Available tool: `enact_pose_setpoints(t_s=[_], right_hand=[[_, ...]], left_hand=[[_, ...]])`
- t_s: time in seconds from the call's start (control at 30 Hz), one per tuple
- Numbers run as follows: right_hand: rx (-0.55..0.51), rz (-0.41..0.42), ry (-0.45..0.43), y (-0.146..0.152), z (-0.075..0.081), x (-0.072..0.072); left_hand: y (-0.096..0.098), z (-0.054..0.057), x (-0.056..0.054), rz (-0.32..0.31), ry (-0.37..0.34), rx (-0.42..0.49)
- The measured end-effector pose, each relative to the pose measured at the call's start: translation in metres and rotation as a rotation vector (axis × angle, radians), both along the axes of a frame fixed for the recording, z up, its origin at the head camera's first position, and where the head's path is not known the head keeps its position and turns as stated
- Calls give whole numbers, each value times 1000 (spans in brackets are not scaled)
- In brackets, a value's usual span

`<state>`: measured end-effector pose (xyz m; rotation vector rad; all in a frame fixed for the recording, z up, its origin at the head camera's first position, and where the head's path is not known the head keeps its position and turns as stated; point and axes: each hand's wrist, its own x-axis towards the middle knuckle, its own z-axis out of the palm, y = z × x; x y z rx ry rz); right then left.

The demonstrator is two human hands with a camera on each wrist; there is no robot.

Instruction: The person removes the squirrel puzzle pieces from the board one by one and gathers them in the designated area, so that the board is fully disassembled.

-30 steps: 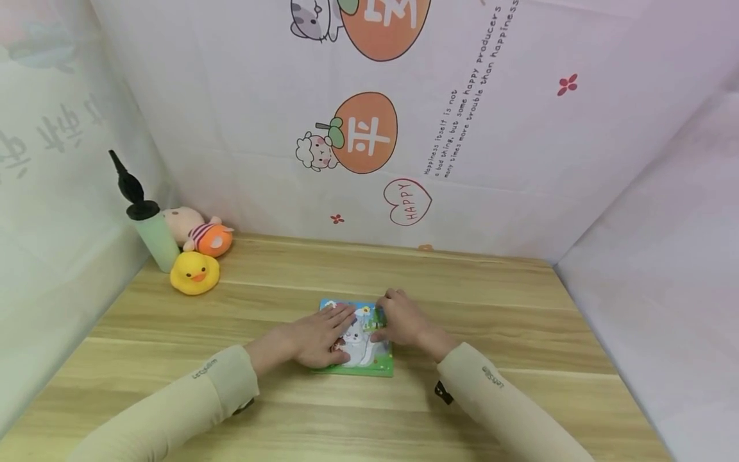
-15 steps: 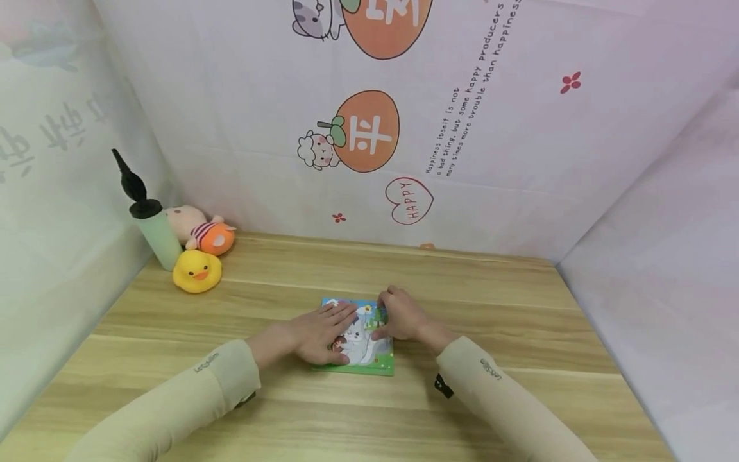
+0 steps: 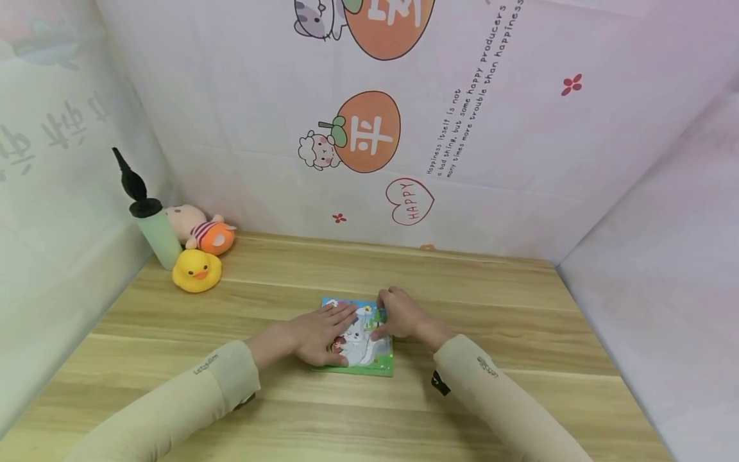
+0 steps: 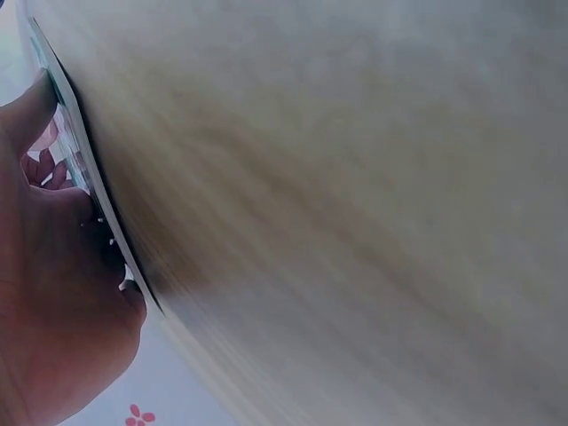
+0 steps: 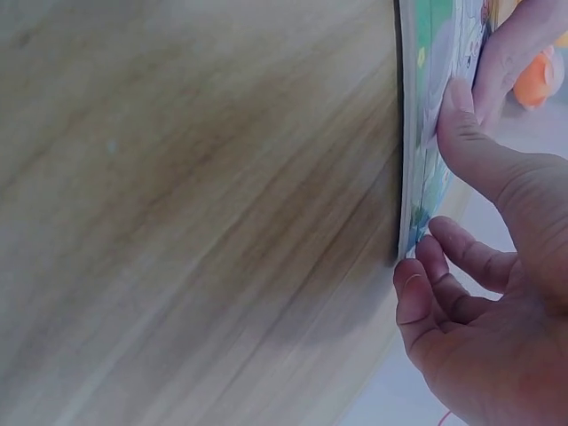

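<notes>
A flat, square jigsaw puzzle [image 3: 359, 359] with a grey squirrel picture and a green and blue border lies on the wooden table. Spread across its left part is my left hand [image 3: 323, 335], palm down, fingers straight, hiding that side. My right hand [image 3: 402, 317] holds the far right corner with bent fingers. In the right wrist view, the thumb [image 5: 459, 98] rests on the picture and the other fingertips meet the puzzle's corner. The left wrist view shows the puzzle's thin edge [image 4: 111, 209] beside my left hand [image 4: 62, 293].
At the back left of the table [image 3: 491, 301] stand a pale green pump [image 3: 157, 237] with a black nozzle, a plush toy [image 3: 210, 237] and a yellow rubber duck [image 3: 197, 271]. Printed white cloth [image 3: 491, 212] walls close in the back and both sides.
Both hands stay in place on the puzzle. The right forearm shifts very slightly, and the head view moves a little.
</notes>
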<state>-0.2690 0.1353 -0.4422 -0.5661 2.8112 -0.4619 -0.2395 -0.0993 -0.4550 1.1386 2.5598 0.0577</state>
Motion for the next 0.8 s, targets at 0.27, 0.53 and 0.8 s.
enact_pose_setpoints(t_s=[0.27, 0.53, 0.8], right_hand=[[-11, -9, -11, -1, 1, 0], [-43, -1, -7, 1, 1, 2], [-145, 26, 8, 1, 1, 2]], left_hand=[[0, 0, 0, 3, 11, -3], [1, -2, 0, 5, 6, 3], [0, -1, 0, -2, 16, 7]])
